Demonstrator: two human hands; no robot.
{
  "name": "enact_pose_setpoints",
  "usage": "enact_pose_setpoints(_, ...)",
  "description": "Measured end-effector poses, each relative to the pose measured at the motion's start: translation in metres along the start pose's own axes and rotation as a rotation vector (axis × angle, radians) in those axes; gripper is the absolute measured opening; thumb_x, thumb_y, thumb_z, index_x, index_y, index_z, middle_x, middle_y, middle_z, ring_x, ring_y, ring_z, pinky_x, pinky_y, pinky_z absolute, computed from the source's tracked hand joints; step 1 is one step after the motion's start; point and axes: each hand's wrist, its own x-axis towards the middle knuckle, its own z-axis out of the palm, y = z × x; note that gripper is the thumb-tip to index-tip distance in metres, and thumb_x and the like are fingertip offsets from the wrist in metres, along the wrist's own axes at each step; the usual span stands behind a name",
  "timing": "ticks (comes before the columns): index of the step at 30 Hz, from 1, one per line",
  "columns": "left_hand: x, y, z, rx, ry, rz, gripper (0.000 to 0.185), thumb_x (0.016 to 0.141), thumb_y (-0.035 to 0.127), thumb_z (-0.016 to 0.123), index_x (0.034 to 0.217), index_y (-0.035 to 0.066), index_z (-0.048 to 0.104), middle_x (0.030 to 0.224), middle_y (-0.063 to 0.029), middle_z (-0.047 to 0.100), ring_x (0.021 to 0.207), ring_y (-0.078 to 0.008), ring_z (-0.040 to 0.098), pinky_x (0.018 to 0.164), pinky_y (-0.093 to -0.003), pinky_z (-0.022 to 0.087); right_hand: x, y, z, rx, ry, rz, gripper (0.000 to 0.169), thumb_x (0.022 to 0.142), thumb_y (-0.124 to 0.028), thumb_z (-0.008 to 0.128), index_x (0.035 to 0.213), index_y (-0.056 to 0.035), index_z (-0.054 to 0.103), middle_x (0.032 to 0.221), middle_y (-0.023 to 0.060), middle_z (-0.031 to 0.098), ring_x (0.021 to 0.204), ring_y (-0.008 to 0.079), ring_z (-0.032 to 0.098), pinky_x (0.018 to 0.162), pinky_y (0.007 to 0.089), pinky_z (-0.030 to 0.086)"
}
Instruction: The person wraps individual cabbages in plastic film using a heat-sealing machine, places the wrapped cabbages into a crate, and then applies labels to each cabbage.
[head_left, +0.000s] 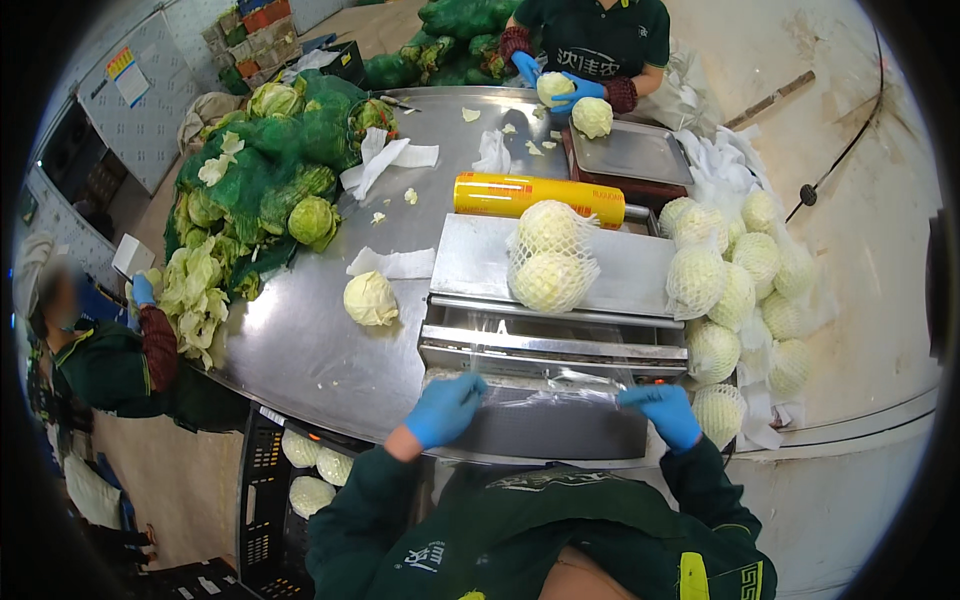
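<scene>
A sheet of clear cling film (551, 379) is stretched between my hands over the front of a metal film-wrapping machine (622, 281). My left hand (444, 411), in a blue glove, pinches the film's left edge. The right edge is gripped by my right hand (667, 411), gloved the same way. Just below the film lies the machine's dark flat plate (562, 431). Two cabbages in white foam netting (553, 259) rest on the machine's metal top. Behind them lies a yellow roll of film (536, 196).
Netted cabbages (716, 289) are heaped along the right side. A bare cabbage (370, 298) sits on the steel table (300, 337); green mesh sacks (300, 127) of cabbages fill its far left. A scale (634, 154) stands near one co-worker (600, 45); another (112, 360) works at left. A black crate (259, 480) holds wrapped cabbages.
</scene>
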Motion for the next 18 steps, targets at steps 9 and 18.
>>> enact_pose_setpoints(9, 0.067, 0.088, -0.147, -0.19, 0.034, 0.602, 0.031, 0.08, -0.004, 0.057, 0.108, 0.009, 0.062, 0.085, -0.0056, 0.061, 0.079, -0.0177, 0.056, 0.076, -0.0315, 0.043, 0.095, -0.128, -0.087, -0.2, 0.162, -0.646, 0.035, 0.079, 0.006, 0.053, 0.111, -0.0034, 0.061, 0.098, 0.0164, 0.064, 0.1, 0.0304, 0.059, 0.094, 0.0402, 0.042)
enact_pose_setpoints(18, 0.237, -0.094, -0.014, 0.603, -0.076, 0.459, 0.077, 0.085, 0.036, 0.054, 0.143, 0.002, 0.016, 0.145, -0.0181, 0.028, 0.132, -0.0318, 0.032, 0.107, -0.0563, 0.017, 0.27, 0.003, -0.006, -0.828, -0.122, -0.373, 0.064, 0.075, -0.019, 0.063, 0.132, -0.0047, 0.038, 0.126, 0.0226, 0.047, 0.118, 0.0366, 0.044, 0.105, 0.0536, 0.023)
